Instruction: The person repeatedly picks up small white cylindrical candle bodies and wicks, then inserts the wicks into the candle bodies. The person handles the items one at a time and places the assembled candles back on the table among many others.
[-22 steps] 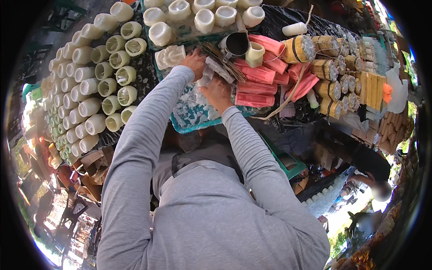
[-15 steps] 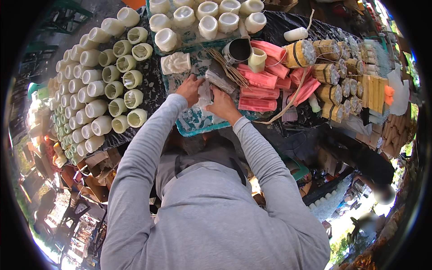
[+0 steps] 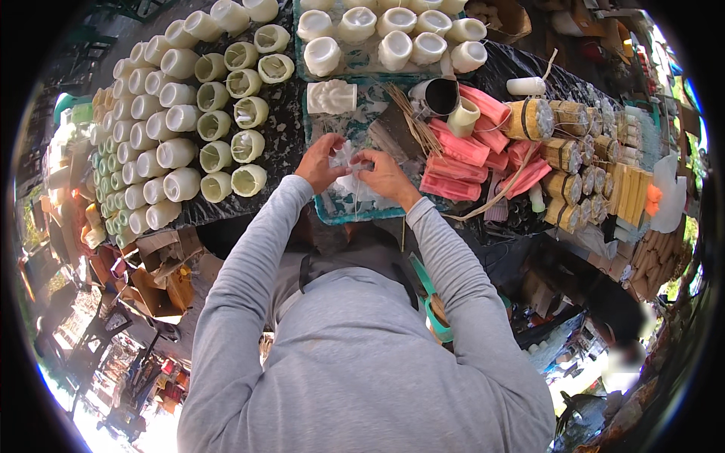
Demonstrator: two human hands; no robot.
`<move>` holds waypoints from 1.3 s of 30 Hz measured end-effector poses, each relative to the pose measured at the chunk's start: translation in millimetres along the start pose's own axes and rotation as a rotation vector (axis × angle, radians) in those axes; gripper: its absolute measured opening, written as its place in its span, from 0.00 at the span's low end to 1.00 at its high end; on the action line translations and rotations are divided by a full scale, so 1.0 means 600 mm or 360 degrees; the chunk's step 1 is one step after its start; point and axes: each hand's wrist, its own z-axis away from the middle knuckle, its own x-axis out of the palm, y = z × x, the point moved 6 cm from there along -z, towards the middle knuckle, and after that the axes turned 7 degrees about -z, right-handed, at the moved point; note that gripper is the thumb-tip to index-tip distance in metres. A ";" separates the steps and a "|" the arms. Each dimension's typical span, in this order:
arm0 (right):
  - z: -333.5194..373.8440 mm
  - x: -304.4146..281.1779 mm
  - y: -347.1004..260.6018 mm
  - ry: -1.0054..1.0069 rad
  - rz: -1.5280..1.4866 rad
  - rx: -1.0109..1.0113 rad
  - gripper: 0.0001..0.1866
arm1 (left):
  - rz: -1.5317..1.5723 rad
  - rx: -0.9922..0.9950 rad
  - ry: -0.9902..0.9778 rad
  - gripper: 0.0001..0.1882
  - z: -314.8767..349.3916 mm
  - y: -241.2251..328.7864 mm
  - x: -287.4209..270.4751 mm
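My left hand (image 3: 321, 161) and my right hand (image 3: 384, 175) meet over the near end of a teal tray (image 3: 321, 211). Between their bent fingertips is a crumpled, whitish translucent piece (image 3: 346, 155); whether it is wax or plastic film I cannot tell. White scraps cover the tray under my hands. Just beyond lies a white carved candle (image 3: 332, 97) on its side. A grey-brown block (image 3: 394, 134) rests right of my fingers, beside a bundle of thin sticks (image 3: 411, 113).
Rows of pale wax cups (image 3: 176, 152) fill the left table, more (image 3: 396, 49) the far tray. On the right are a metal pitcher (image 3: 439, 97), pink wax pieces (image 3: 461, 147), tied yellow bundles (image 3: 563, 158) and a white candle (image 3: 526, 86). Another person (image 3: 596, 279) is at lower right.
The view has shifted, so the table things sit further right. My fingers have drawn up and closer together around the whitish piece, which was lower and flatter before.
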 end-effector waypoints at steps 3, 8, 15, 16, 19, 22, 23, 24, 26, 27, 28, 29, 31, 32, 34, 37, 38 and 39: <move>0.000 0.001 -0.023 -0.0048 -0.0039 -0.0032 0.18 | 0.0239 -0.0052 0.0002 0.19 -0.009 -0.010 0.008; 0.003 -0.010 -0.088 0.0144 0.0194 -0.0526 0.21 | 0.0104 0.0142 0.0274 0.11 -0.010 0.003 -0.010; 0.015 0.022 -0.153 0.0321 0.0595 -0.0518 0.12 | 0.0667 -0.0241 0.0611 0.08 0.037 0.024 -0.059; 0.021 0.028 -0.174 0.0318 0.0561 -0.0672 0.07 | 0.0795 -0.0232 0.0553 0.08 0.049 0.030 -0.061; 0.037 0.055 -0.200 0.0034 0.0503 -0.0640 0.05 | 0.0878 -0.0158 0.0366 0.07 0.100 0.042 -0.071; 0.066 0.087 -0.214 -0.0134 0.0353 -0.0704 0.02 | 0.1161 -0.0285 0.0251 0.08 0.154 0.031 -0.069; 0.074 0.096 -0.214 -0.0192 0.0304 -0.0734 0.03 | 0.1377 -0.0366 0.0202 0.09 0.172 0.023 -0.065; 0.078 0.111 -0.216 -0.0211 0.0264 -0.0856 0.03 | 0.1603 -0.0422 0.0162 0.10 0.190 0.016 -0.064; 0.065 0.131 -0.179 -0.0303 -0.0019 -0.0448 0.06 | 0.1752 -0.0562 0.0180 0.14 0.219 0.008 -0.061; 0.060 0.141 -0.156 -0.0338 -0.0157 -0.0237 0.08 | 0.1656 -0.0529 0.0220 0.14 0.225 0.012 -0.065; 0.057 0.154 -0.133 -0.0364 -0.0678 -0.0020 0.11 | 0.1564 -0.0496 0.0257 0.15 0.229 0.019 -0.067; 0.051 0.172 -0.111 -0.0386 -0.1195 0.0194 0.15 | 0.1470 -0.0461 0.0302 0.15 0.233 0.027 -0.072; 0.039 0.209 -0.079 -0.0472 -0.1853 0.0479 0.20 | 0.0246 0.0001 0.0804 0.15 0.248 0.090 -0.108; 0.036 0.229 -0.068 -0.0546 -0.1999 0.0555 0.22 | 0.0021 0.0008 0.0691 0.14 0.258 0.105 -0.104; 0.034 0.257 -0.034 -0.0365 -0.2147 0.0850 0.23 | -0.0226 -0.0115 0.0533 0.13 0.276 0.102 -0.112; 0.026 0.259 -0.036 -0.0473 -0.2140 0.0849 0.22 | -0.0396 -0.0363 0.0779 0.11 0.295 0.037 -0.169; 0.024 0.255 -0.035 -0.0422 -0.2087 0.0902 0.21 | -0.0594 -0.0415 0.0854 0.11 0.297 0.011 -0.185; 0.020 0.247 -0.040 -0.0376 -0.1982 0.0867 0.22 | -0.0632 -0.0467 0.0861 0.11 0.291 -0.016 -0.191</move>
